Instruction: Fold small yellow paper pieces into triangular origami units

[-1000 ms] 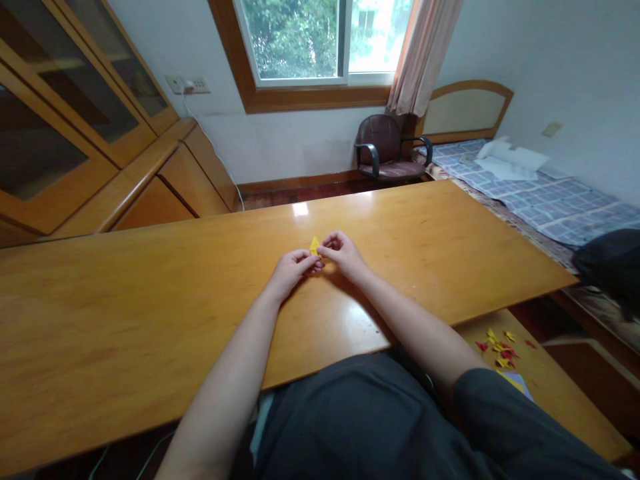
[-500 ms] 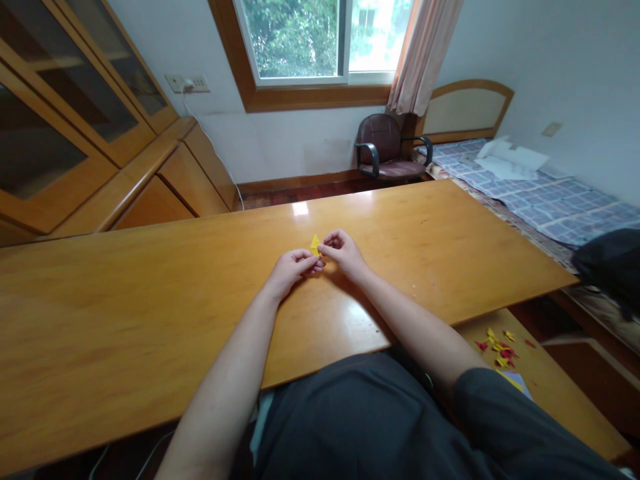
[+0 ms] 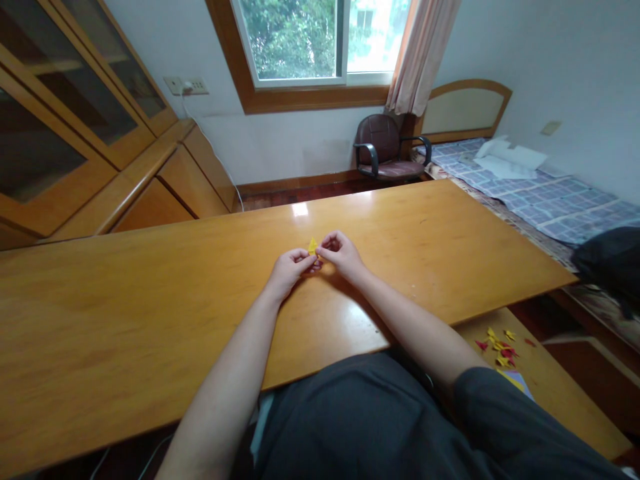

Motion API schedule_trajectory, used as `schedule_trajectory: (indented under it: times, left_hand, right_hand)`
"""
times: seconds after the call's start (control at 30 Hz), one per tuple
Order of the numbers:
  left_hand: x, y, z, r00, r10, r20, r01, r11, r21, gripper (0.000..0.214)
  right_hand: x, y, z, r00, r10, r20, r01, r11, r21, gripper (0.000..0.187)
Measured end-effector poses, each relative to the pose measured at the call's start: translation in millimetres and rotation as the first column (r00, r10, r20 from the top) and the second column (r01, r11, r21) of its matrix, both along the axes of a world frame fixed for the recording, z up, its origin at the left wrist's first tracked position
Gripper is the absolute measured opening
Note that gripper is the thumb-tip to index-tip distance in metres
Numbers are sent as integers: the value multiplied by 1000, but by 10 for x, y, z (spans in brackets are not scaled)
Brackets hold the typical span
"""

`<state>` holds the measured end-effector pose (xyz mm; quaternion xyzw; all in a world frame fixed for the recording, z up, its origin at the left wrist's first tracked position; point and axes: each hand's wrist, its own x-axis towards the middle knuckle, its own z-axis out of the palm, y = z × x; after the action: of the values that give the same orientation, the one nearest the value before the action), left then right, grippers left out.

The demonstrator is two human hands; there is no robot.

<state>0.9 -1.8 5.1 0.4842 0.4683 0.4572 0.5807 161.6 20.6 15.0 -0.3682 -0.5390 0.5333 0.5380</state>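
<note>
Over the table [image 3: 150, 300], left hand [image 3: 290, 272] and right hand [image 3: 343, 254] pinch yellow paper [image 3: 313, 245], its lower end hidden from me.

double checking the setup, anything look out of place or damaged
Nothing looks spilled. Untidy: folded pieces lie jumbled on the lower surface at right, one red bit apart; white sheets lie loose on the bed. The yellow piece held between left hand and right hand is too small to judge.

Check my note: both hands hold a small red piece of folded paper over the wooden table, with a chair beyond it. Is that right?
Not the colour: the head view shows the folded paper is yellow. The rest stands.
</note>
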Motion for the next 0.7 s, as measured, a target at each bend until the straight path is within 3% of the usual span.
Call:
schedule_trajectory:
  times: [0.27, 0.7]
  left_hand:
    - [-8, 7, -13, 1000, -20, -13, 19, 999, -38, 41]
    - [-20, 6, -43, 999, -33, -19, 33, 999, 13, 39]
  right_hand:
    - [0, 13, -4, 999, -17, -35, 16, 1000, -15, 37]
    - [5, 24, -19, 999, -16, -51, 13, 998, -63, 42]
